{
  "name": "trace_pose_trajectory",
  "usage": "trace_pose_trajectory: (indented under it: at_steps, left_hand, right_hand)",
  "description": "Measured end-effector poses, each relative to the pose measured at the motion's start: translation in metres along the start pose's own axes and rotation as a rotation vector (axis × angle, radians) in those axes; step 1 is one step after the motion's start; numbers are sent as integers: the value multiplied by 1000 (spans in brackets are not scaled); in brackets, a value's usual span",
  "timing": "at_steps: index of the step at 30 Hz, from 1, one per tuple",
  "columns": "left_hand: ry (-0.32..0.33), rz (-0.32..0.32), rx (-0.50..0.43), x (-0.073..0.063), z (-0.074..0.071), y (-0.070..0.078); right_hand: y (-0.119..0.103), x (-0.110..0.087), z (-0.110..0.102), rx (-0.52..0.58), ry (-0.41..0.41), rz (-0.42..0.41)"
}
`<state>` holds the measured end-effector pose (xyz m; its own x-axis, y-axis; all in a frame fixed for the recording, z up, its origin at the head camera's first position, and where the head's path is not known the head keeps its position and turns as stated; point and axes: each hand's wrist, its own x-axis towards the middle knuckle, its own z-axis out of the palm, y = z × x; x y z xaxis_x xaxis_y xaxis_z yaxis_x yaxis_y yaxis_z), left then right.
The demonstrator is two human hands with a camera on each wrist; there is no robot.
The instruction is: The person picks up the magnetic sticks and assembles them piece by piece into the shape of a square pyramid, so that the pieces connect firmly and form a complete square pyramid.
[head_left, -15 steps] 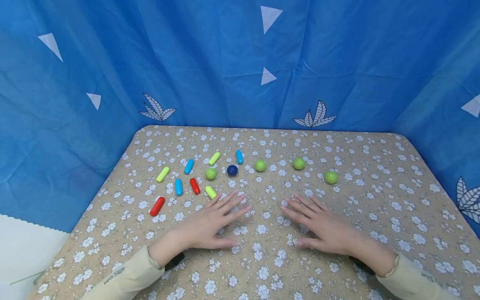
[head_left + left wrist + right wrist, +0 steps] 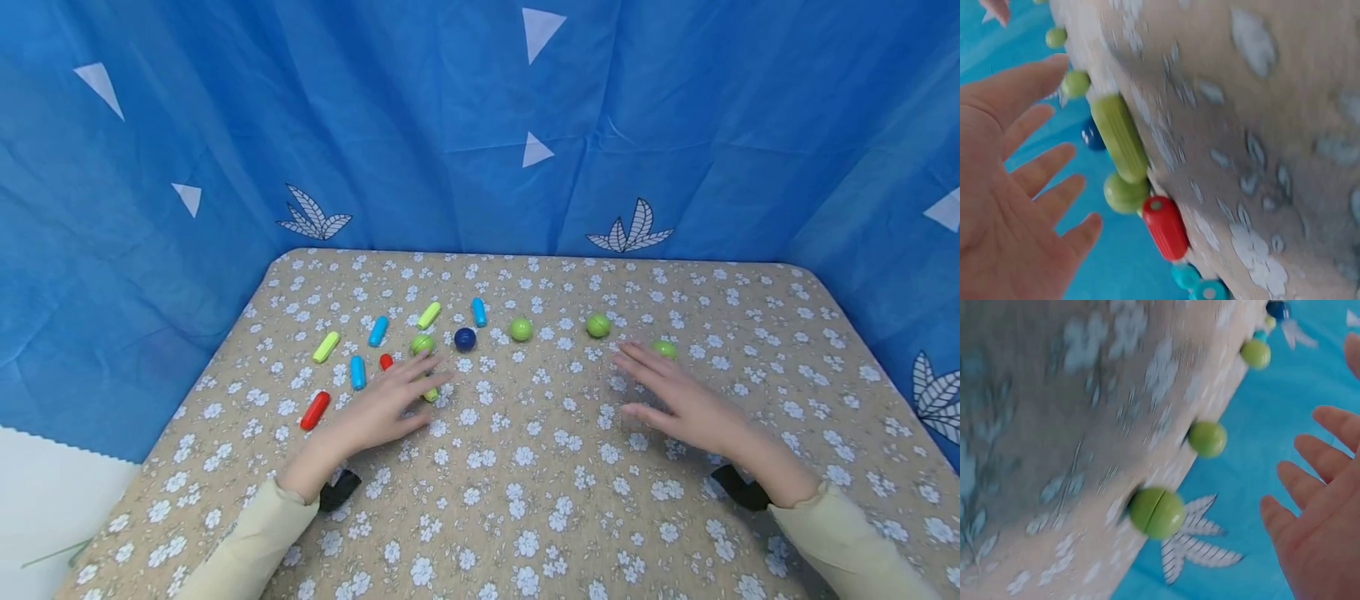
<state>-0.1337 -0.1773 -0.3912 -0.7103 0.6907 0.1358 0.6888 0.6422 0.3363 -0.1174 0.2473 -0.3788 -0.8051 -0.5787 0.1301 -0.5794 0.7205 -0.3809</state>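
My left hand point(image 2: 382, 407) hovers, fingers spread and holding nothing, over the left group of pieces. It partly covers a red ribbed capsule-shaped piece point(image 2: 386, 361) and a yellow-green one point(image 2: 431, 394), both plain in the left wrist view, where the yellow-green piece point(image 2: 1120, 139) lies off the fingertips. Just past those fingers are a green ball point(image 2: 422, 343) and a dark blue ball point(image 2: 465, 339). On the other side, my right hand point(image 2: 686, 404) is raised with extended fingers and grips nothing. Its fingers overlap the rightmost green ball point(image 2: 664, 347); another green ball point(image 2: 597, 325) sits beyond.
Farther left lie a red piece point(image 2: 315, 410), a yellow-green piece point(image 2: 326, 347) and blue pieces point(image 2: 357, 372). At the back are another blue piece point(image 2: 479, 312) and a green ball point(image 2: 521, 328). A flowered cloth point(image 2: 495, 500) covers the table; blue curtain point(image 2: 450, 125) surrounds it.
Both hands have moved apart and farther forward: the left toward the coloured pieces, the right toward the rightmost green ball. The pieces and balls have stayed in place.
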Motion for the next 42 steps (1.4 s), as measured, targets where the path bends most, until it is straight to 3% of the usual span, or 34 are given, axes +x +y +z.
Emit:
trace_pose_trajectory:
  at_steps: [5,11,18,25,31,42]
  left_hand:
    - [4,-45,-89,1,-3,-11]
    - [-18,-77,-141,2,-2,-17]
    - [-3,-104,-151,6,2,-21]
    - [1,-112,-161,9,6,-25]
    - [28,-124,-201,11,9,-29]
    - [56,-138,-304,14,14,-39]
  right_hand:
    - [23,2,-8,158,68,125]
    - [48,3,-10,237,145,210]
    - [63,7,-4,344,155,330]
    - [68,10,2,368,144,412]
    - [72,9,3,381,119,454]
    - [73,7,3,403,130,459]
